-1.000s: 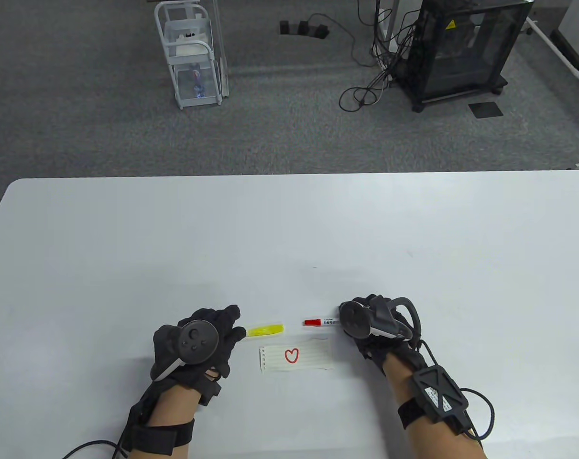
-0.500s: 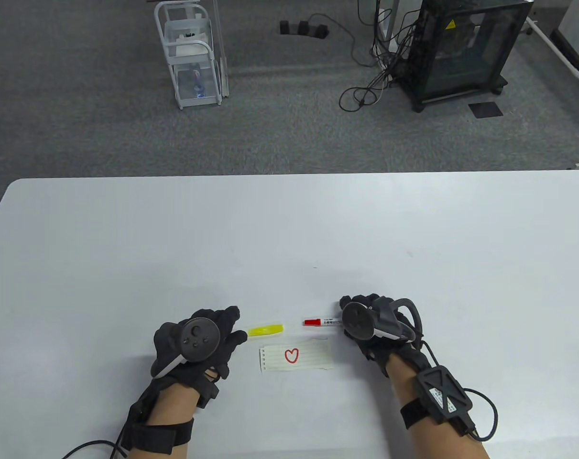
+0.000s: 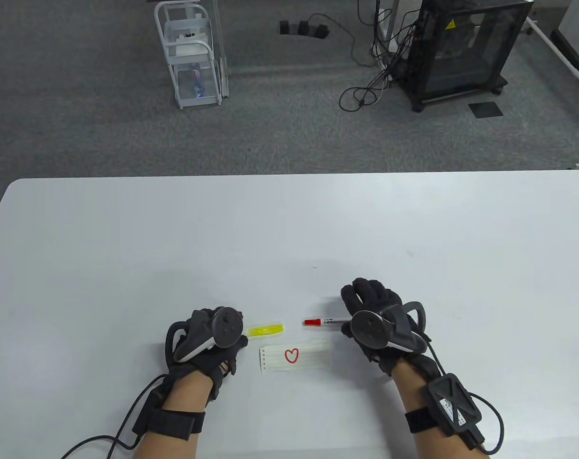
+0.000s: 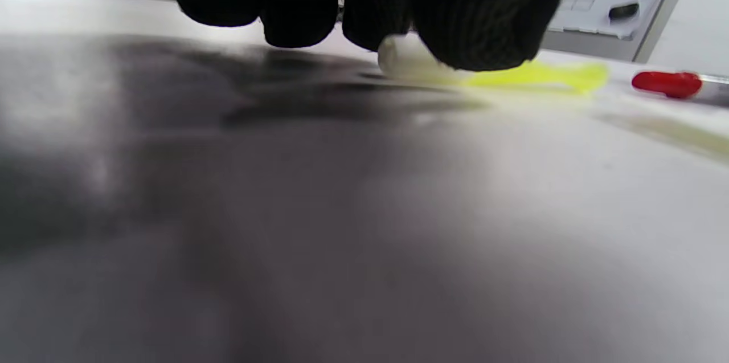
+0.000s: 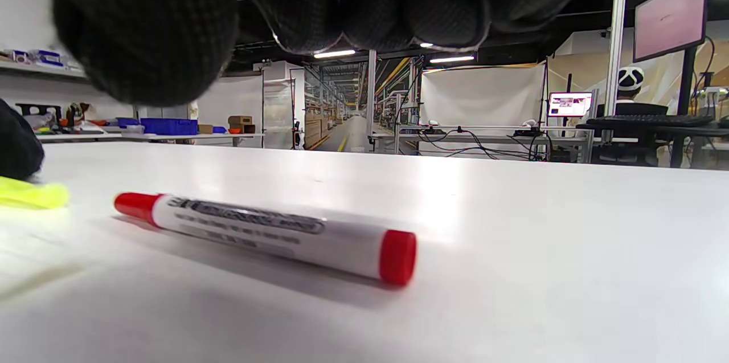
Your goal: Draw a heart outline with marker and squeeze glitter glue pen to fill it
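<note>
A yellow glitter glue pen lies on the white table, just above a strip of lined paper bearing a red heart outline. My left hand is turned on its side at the pen's left end. In the left wrist view its fingertips come down on either side of the white cap. The red-capped marker lies free on the table. My right hand hovers over the marker's right end with fingers stretched forward, and its fingers hang clear above the marker.
The table's far edge borders grey carpet. On the floor beyond stand a white wire cart and a black cabinet with loose cables. Cables trail from both wrists off the near edge.
My left hand has rolled onto its side and closed in on the glue pen's cap end. My right hand has stretched its fingers forward past the marker, which has stayed in place.
</note>
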The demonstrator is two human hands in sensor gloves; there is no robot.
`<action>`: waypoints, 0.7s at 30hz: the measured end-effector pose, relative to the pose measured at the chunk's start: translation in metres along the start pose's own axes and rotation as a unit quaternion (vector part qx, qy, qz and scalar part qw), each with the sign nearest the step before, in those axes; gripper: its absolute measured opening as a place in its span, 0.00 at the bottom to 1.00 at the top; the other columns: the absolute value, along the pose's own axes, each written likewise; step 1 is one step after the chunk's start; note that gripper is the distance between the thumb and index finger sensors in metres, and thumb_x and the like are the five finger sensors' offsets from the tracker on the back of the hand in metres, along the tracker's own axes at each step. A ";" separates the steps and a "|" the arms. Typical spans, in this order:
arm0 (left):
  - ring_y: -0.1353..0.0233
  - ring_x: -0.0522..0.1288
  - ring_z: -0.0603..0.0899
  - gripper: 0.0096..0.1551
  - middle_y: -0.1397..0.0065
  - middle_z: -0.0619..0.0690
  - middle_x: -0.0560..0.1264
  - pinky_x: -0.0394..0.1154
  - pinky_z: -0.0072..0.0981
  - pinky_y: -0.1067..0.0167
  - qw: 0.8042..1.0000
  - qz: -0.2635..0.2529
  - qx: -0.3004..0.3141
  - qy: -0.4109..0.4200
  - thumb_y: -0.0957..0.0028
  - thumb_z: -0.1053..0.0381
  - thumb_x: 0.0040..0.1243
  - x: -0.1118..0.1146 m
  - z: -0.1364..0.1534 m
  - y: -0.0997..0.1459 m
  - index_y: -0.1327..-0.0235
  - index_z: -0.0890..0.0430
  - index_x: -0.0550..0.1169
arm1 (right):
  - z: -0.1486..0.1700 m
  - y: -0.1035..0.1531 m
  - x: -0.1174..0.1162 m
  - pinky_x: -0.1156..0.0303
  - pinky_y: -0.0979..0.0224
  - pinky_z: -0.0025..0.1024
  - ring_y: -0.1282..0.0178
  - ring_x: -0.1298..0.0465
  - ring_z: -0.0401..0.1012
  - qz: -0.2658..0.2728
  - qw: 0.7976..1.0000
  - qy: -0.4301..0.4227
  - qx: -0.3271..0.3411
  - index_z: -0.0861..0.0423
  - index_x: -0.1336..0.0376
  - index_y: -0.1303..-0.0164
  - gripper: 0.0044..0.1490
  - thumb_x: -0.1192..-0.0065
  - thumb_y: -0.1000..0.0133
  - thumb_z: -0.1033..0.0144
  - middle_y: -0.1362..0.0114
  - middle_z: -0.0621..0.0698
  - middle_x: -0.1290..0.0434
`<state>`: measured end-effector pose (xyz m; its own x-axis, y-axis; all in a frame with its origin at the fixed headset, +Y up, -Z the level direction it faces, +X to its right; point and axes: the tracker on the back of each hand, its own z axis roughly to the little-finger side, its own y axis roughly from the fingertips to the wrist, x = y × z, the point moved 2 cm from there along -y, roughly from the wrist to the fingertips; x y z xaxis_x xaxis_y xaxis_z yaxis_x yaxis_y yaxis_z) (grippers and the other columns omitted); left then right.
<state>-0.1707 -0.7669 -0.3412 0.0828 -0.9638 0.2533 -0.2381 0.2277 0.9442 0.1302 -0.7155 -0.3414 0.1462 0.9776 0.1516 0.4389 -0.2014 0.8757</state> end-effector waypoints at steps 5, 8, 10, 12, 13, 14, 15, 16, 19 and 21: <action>0.26 0.63 0.71 0.29 0.23 0.60 0.65 0.60 0.64 0.34 0.999 0.007 -0.021 -0.024 0.44 0.44 0.60 0.002 -0.003 -0.002 0.30 0.49 0.70 | -0.003 0.004 0.008 0.39 0.31 0.63 0.26 0.39 0.67 0.012 1.000 -0.001 0.004 0.62 0.42 0.25 0.51 0.30 0.55 0.49 0.21 0.71 0.43; 0.26 0.64 0.69 0.27 0.23 0.58 0.65 0.61 0.62 0.34 0.998 0.002 -0.035 -0.049 0.44 0.45 0.59 0.002 -0.008 -0.003 0.32 0.48 0.70 | -0.004 0.006 0.009 0.39 0.31 0.64 0.26 0.39 0.67 0.011 1.000 -0.008 0.004 0.62 0.42 0.25 0.51 0.30 0.55 0.48 0.21 0.71 0.43; 0.26 0.64 0.68 0.27 0.24 0.56 0.66 0.62 0.61 0.34 0.998 0.007 -0.031 -0.051 0.45 0.45 0.58 0.003 -0.009 -0.004 0.32 0.49 0.70 | -0.004 0.007 0.009 0.39 0.31 0.64 0.26 0.39 0.67 0.009 1.000 -0.007 0.004 0.61 0.42 0.25 0.51 0.30 0.55 0.48 0.21 0.71 0.43; 0.26 0.63 0.68 0.28 0.25 0.55 0.65 0.62 0.59 0.34 0.998 0.014 -0.028 -0.050 0.45 0.46 0.57 0.003 -0.008 -0.005 0.32 0.49 0.68 | -0.004 0.007 0.009 0.39 0.31 0.64 0.26 0.39 0.67 0.007 1.000 -0.005 0.004 0.61 0.42 0.25 0.52 0.31 0.55 0.47 0.21 0.71 0.43; 0.26 0.63 0.68 0.28 0.25 0.55 0.65 0.62 0.58 0.34 0.998 0.015 -0.023 -0.051 0.45 0.46 0.57 0.003 -0.009 -0.005 0.32 0.50 0.68 | -0.005 0.008 0.009 0.39 0.31 0.64 0.26 0.39 0.67 0.008 1.000 -0.005 0.005 0.62 0.42 0.25 0.52 0.31 0.55 0.47 0.21 0.71 0.43; 0.26 0.63 0.67 0.28 0.26 0.54 0.65 0.63 0.58 0.34 0.998 0.014 -0.009 -0.061 0.45 0.46 0.56 0.003 -0.010 -0.005 0.32 0.50 0.68 | -0.005 0.008 0.009 0.39 0.31 0.64 0.26 0.39 0.67 0.008 1.000 -0.007 0.005 0.62 0.42 0.25 0.52 0.31 0.55 0.47 0.21 0.71 0.43; 0.26 0.63 0.66 0.28 0.26 0.54 0.66 0.63 0.58 0.34 0.998 0.014 0.001 -0.066 0.44 0.46 0.56 0.002 -0.010 -0.005 0.32 0.51 0.68 | -0.005 0.008 0.008 0.39 0.31 0.64 0.26 0.39 0.67 0.008 1.000 -0.008 0.006 0.62 0.42 0.25 0.52 0.31 0.55 0.47 0.21 0.71 0.43; 0.26 0.63 0.66 0.28 0.27 0.53 0.66 0.63 0.57 0.34 0.998 0.012 0.013 -0.067 0.44 0.46 0.56 0.002 -0.010 -0.004 0.32 0.52 0.69 | -0.006 0.008 0.008 0.39 0.31 0.64 0.26 0.39 0.67 0.008 1.000 -0.009 0.008 0.62 0.42 0.25 0.52 0.31 0.55 0.47 0.21 0.71 0.43; 0.26 0.63 0.66 0.28 0.27 0.52 0.67 0.63 0.57 0.34 0.997 -0.016 0.035 -0.060 0.45 0.45 0.56 -0.003 -0.011 0.002 0.33 0.52 0.69 | -0.010 0.010 0.012 0.39 0.31 0.64 0.26 0.39 0.67 0.017 1.000 -0.011 0.018 0.62 0.42 0.25 0.52 0.31 0.55 0.48 0.21 0.71 0.43; 0.27 0.65 0.66 0.28 0.29 0.53 0.69 0.64 0.58 0.36 0.995 -0.068 0.059 -0.051 0.47 0.46 0.57 -0.011 -0.016 0.008 0.35 0.53 0.71 | -0.015 0.011 0.015 0.39 0.31 0.63 0.27 0.39 0.67 0.025 0.999 -0.016 0.026 0.62 0.42 0.25 0.51 0.32 0.54 0.47 0.21 0.71 0.43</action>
<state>-0.1578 -0.7526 -0.3325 0.0245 -0.9950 0.0965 -0.3436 0.0823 0.9355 0.1238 -0.7024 -0.3221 0.1972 0.9639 0.1787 0.4759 -0.2535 0.8422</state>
